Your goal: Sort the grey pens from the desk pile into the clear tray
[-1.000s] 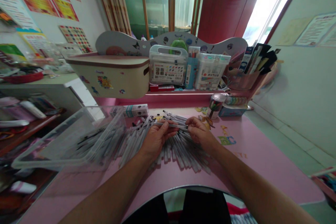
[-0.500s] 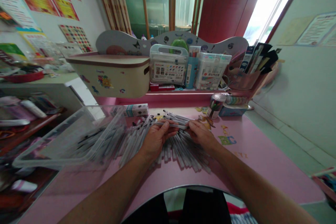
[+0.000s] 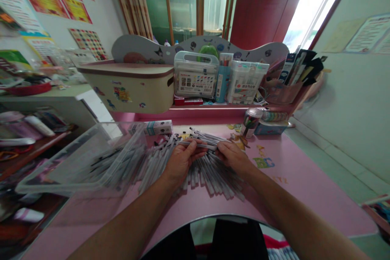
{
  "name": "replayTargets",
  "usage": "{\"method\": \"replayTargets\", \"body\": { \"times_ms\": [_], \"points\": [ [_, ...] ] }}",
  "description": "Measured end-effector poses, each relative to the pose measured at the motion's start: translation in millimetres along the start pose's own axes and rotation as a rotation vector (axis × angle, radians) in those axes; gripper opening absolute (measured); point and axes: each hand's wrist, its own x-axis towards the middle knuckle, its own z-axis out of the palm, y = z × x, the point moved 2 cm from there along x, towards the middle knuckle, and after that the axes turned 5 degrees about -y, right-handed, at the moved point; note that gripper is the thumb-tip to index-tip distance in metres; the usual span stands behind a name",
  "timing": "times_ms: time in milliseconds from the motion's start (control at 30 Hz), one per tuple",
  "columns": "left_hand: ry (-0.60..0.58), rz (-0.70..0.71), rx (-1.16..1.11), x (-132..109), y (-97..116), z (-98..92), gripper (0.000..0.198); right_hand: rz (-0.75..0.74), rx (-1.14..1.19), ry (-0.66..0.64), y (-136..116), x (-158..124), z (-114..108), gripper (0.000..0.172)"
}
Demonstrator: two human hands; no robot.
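Note:
A heap of grey-white pens [image 3: 213, 172] lies spread over the pink desk [image 3: 292, 187]. My left hand [image 3: 180, 160] and my right hand [image 3: 231, 156] are both above the heap, each closed on one end of a small bundle of pens [image 3: 201, 144] held level between them. Left of my hands, a clear plastic bin [image 3: 88, 162] lies tilted on the desk with more pens spilling out of it.
A small white-and-teal box [image 3: 157, 128] lies behind the heap. A tin with coloured pencils [image 3: 251, 122] stands at the right. On the shelf behind are a cream storage box [image 3: 131, 87], marker cases [image 3: 195, 77] and a book holder [image 3: 292, 77]. Cluttered shelves at the left.
Hardly anything has moved. My right hand has shifted a little to the left along the bundle; my left hand keeps its grip in the same place.

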Motion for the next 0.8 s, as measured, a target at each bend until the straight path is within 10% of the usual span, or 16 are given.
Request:
{"method": "replayTargets", "body": {
  "times_ms": [333,600,800],
  "points": [
    [0.057,0.036,-0.010,2.0,1.0,-4.5,0.028,-0.010,0.127,0.043,4.6,2.5,0.8,0.020],
    [0.063,0.079,0.093,-0.3,2.3,-5.0,0.028,0.224,0.643,-0.200,1.8,-1.0,0.8,0.025],
    [0.049,0.111,0.164,-4.6,4.5,0.2,0.029,0.285,0.523,-0.251,1.8,-3.3,5.6,0.021]
  ]
}}
